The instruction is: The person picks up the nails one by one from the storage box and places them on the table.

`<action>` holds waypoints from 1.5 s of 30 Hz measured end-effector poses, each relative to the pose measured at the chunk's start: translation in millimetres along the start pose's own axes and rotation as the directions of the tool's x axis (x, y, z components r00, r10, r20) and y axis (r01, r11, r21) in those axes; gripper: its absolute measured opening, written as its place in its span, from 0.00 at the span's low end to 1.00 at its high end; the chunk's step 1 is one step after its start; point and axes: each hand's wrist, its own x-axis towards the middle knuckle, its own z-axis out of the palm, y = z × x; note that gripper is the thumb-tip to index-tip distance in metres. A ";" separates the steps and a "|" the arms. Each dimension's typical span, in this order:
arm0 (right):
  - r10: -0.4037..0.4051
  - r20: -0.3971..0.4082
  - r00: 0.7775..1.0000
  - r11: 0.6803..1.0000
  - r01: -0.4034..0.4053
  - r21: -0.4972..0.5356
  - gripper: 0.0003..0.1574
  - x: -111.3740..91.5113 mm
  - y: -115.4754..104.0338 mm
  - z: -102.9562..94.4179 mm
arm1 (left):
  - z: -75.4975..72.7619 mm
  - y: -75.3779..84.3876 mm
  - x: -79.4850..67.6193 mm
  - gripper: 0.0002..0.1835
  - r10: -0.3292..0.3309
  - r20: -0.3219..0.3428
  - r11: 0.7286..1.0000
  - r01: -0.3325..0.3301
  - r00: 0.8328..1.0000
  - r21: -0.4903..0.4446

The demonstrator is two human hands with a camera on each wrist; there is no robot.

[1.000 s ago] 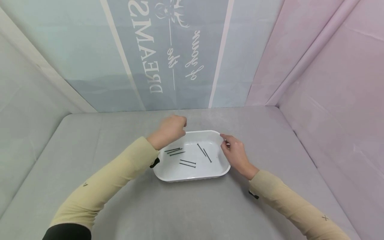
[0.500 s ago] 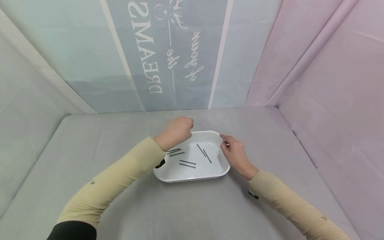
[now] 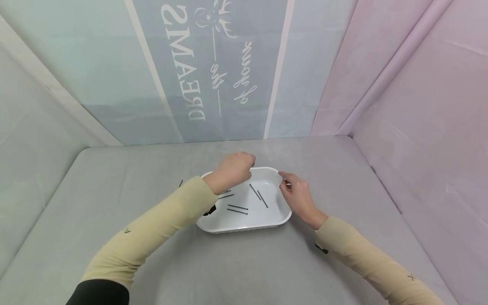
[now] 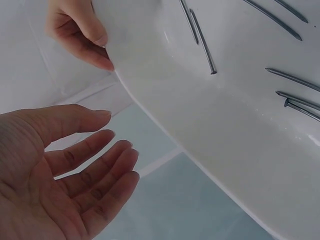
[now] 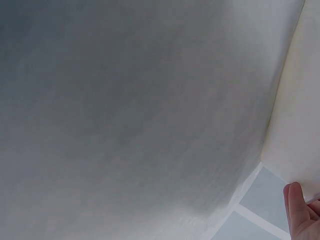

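A white tray (image 3: 244,230) with rounded corners lies on the grey table, and several dark metal nails (image 4: 202,41) are spread in small groups on its floor. My right hand (image 3: 300,195) pinches the rim at the far right corner, thumb on the inner side and fingers outside. My left hand (image 3: 234,167) is at the far rim. In the left wrist view the left palm (image 4: 40,175) faces up, its fingers loosely bent, holding nothing, beside the tray's outer edge. The left wrist and sleeve hide part of the nails on the tray's left side.
A thin dark nail-like piece (image 3: 181,183) shows past the left sleeve, outside the tray. Behind the table hangs a blue-grey printed cloth (image 3: 221,84). A pinkish cloth wall (image 3: 431,127) stands on the right and a pale one (image 3: 34,127) on the left.
My left hand has moved right along the tray's far rim, its sleeve now covering more of the left nails and uncovering the thin dark piece outside. My right hand stays at the corner.
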 end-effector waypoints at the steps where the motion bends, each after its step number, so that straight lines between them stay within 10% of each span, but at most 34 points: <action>1: 0.000 0.001 1.000 1.000 0.000 0.001 0.20 -0.1 -0.2 0.1 | 0.9 0.6 0.6 0.11 0.007 -0.002 1.000 -0.007 1.000 0.006; 21: -0.013 -0.008 1.000 1.000 0.013 -0.002 0.19 0.7 1.4 1.4 | 19.3 9.6 14.7 0.13 0.201 0.077 0.973 -0.208 0.977 0.098; 45: -0.017 0.001 1.000 1.000 0.017 -0.016 0.19 1.0 2.0 1.0 | 49.2 6.5 27.8 0.12 0.489 0.175 0.866 -0.499 0.855 0.017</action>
